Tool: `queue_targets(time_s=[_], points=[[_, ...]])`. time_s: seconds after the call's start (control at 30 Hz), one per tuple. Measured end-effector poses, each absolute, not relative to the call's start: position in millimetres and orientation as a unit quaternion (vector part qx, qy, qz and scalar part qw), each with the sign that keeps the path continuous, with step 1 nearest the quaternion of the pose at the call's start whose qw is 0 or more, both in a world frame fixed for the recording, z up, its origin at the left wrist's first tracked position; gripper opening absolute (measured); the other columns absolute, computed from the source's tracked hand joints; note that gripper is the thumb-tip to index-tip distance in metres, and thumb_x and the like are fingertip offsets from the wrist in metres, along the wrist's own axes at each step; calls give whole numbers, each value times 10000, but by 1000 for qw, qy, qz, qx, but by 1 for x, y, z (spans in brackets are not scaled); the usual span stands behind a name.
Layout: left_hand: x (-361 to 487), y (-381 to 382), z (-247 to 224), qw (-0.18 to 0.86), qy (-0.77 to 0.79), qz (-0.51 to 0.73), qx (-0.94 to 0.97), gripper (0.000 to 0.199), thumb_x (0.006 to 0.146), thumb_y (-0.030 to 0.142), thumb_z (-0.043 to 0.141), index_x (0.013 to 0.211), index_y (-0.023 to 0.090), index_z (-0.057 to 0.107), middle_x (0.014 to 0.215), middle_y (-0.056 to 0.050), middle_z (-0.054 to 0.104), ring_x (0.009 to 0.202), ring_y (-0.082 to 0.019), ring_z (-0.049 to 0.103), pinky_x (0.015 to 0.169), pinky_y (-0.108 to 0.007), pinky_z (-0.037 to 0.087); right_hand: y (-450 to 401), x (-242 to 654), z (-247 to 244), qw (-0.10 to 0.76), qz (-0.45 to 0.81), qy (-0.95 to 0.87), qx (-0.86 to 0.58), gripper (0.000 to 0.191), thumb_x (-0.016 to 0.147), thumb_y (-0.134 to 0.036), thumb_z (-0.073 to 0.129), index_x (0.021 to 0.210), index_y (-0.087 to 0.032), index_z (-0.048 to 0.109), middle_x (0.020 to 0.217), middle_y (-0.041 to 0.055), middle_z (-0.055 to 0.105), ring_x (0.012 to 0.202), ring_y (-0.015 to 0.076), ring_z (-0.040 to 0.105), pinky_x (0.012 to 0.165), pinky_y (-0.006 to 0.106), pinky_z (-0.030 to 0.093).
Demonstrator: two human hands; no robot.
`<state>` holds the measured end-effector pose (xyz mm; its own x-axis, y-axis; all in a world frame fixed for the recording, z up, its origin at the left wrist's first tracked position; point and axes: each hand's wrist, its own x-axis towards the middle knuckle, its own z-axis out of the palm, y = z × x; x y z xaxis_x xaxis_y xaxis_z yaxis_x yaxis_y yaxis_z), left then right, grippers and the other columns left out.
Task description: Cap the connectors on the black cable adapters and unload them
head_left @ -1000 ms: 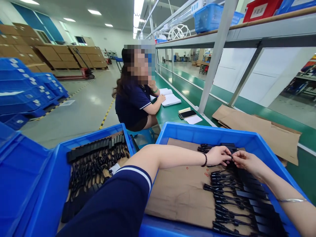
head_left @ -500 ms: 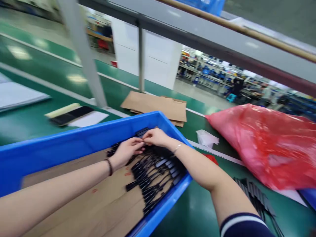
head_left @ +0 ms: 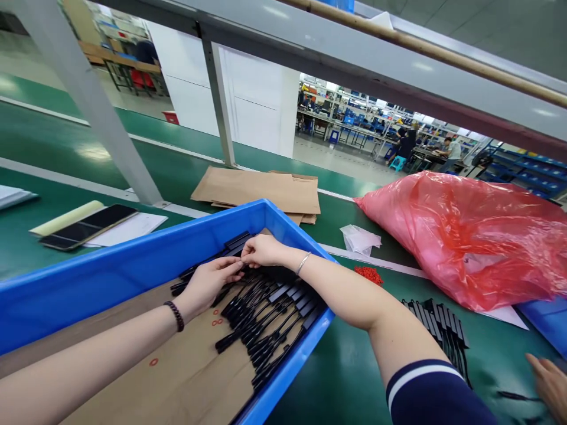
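Inside a blue bin [head_left: 133,254], both hands meet over a bundle of black cable pieces [head_left: 261,321]. My left hand [head_left: 210,283], with a dark beaded bracelet at the wrist, pinches its thumb and fingers together. Touching its fingertips, my right hand [head_left: 262,251] is also pinched, a silver bangle on its wrist. What the fingertips hold is too small to make out. Brown cardboard [head_left: 177,372] lines the bin, and a few small red rings [head_left: 153,362] lie on it.
Right of the bin lie a pile of red rings [head_left: 368,274], a red plastic bag [head_left: 465,242] and more black cables [head_left: 438,324]. Another person's hand [head_left: 549,383] is at the right edge. Cardboard sheets [head_left: 261,189] and a phone [head_left: 88,226] lie behind the bin.
The view has shifted, so the bin and both hands appear slightly further left. Another person's hand has come into view at the lower right. My hands remain together over the cables.
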<state>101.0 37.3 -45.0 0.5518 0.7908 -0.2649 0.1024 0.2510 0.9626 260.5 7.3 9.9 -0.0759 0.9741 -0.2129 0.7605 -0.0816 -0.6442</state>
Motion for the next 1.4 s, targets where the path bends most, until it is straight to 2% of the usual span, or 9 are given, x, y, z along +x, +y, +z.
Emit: queue_targets(time_s=[0.17,0.47,0.63,0.83,0.93,1.0,1.17,1.3,1.4], points=[[101,38,-41,677,398,239,571,502,503,434,817,895,146,694,904,-38,685,716,-103,597,681,-198,493,4,254,17,149,337,-633,-681,65,728,-149,620,675,-147,583,541,-24,583,503,82,542,510,165,404],[105,44,-46,638,335,273,638,271,671,302,708,843,97,664,725,-29,637,625,-85,547,662,-239,451,4,255,17,201,450,-533,-688,175,760,-21,525,617,-121,519,500,-20,503,439,59,468,455,166,430],[106,41,-42,652,339,311,602,238,731,209,671,936,91,652,736,-33,640,590,-64,550,635,-232,462,7,262,17,234,486,-490,-685,152,806,-21,514,689,-119,521,594,-10,554,460,36,479,493,157,465],[105,40,-37,642,355,294,613,174,760,183,659,891,68,655,786,-69,657,624,-78,604,660,-235,490,11,271,17,250,452,-493,-700,161,849,-117,542,688,-117,547,619,-1,563,451,28,473,456,140,437],[101,46,-28,564,362,242,702,149,793,157,592,918,83,622,793,-67,653,618,-95,615,645,-247,490,13,273,18,238,423,-515,-707,162,849,-129,547,688,-118,553,634,6,563,463,30,474,457,142,437],[95,49,-17,444,326,189,813,171,773,118,566,931,113,629,787,-49,653,653,-109,605,676,-257,474,13,274,18,228,414,-523,-710,159,844,-125,553,685,-119,553,641,10,563,472,32,476,462,144,440],[84,48,3,148,180,24,972,171,684,118,587,761,196,718,961,-64,646,965,-220,536,833,-307,401,11,274,21,209,411,-533,-710,135,852,-135,548,718,-124,567,642,11,561,479,40,479,462,149,442],[86,37,0,130,121,-86,980,193,682,146,598,801,213,734,881,-40,654,872,-175,542,796,-257,390,9,275,22,199,408,-537,-711,134,847,-141,560,714,-125,568,651,11,567,489,39,481,466,146,443],[88,30,-6,120,135,-98,979,166,670,146,594,774,179,719,845,-46,652,790,-159,546,706,-242,392,10,276,20,198,408,-544,-706,139,842,-146,569,704,-129,565,657,10,573,496,41,485,470,150,447]])
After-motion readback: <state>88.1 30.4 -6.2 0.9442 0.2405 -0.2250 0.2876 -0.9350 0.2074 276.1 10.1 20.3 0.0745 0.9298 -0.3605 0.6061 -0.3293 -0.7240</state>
